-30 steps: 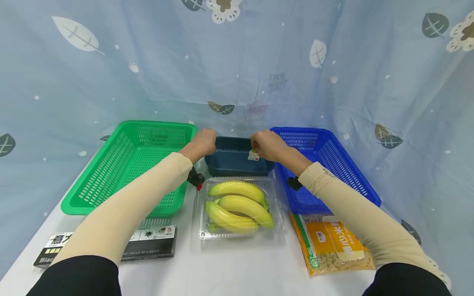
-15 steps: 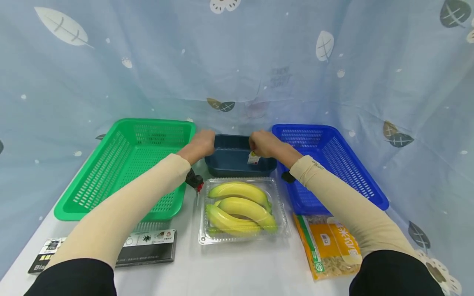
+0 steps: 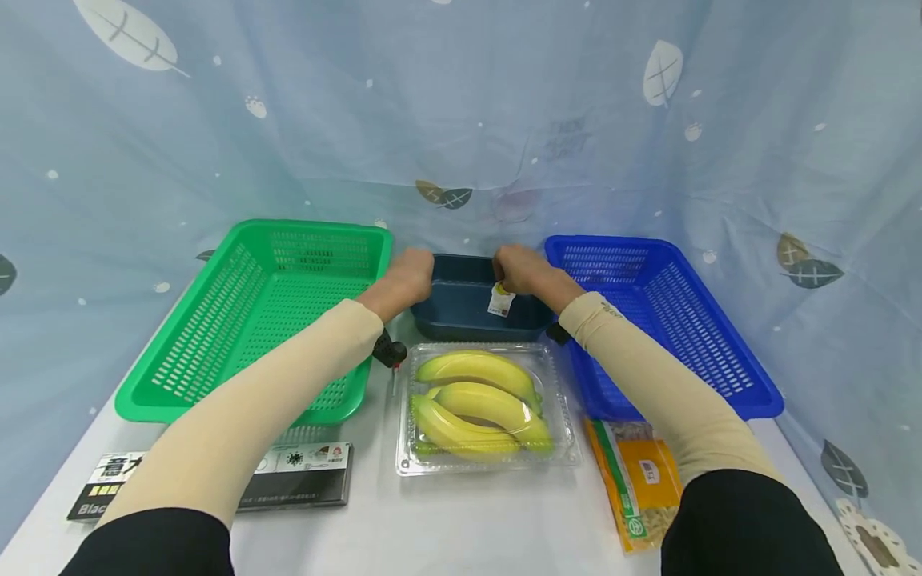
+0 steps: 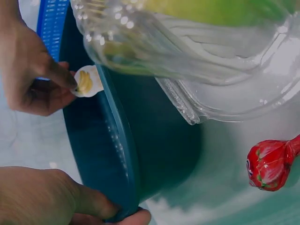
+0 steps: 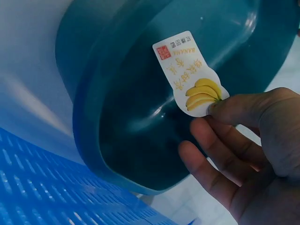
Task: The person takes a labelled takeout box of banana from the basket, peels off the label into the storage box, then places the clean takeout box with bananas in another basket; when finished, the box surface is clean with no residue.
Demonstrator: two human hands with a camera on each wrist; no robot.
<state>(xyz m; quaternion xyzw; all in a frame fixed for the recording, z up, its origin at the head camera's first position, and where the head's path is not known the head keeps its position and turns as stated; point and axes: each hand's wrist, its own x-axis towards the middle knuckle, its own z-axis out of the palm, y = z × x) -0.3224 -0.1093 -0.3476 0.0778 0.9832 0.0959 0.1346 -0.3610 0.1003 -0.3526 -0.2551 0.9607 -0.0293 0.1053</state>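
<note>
Head view: between the green basket point(image 3: 288, 300) and the blue basket point(image 3: 648, 304) sits the dark tub point(image 3: 461, 296); my left hand point(image 3: 406, 278) pinches its rim point(image 4: 132, 178) at the left end, while my right hand point(image 3: 524, 272) pinches the small banana card point(image 5: 190, 75) over it.

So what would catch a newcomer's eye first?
Probably the yellow bananas in the clear box, between the green basket and blue basket. Behind them, the left hand grips the dark tub, while the right hand pinches a white banana-print card at its other end.
</note>
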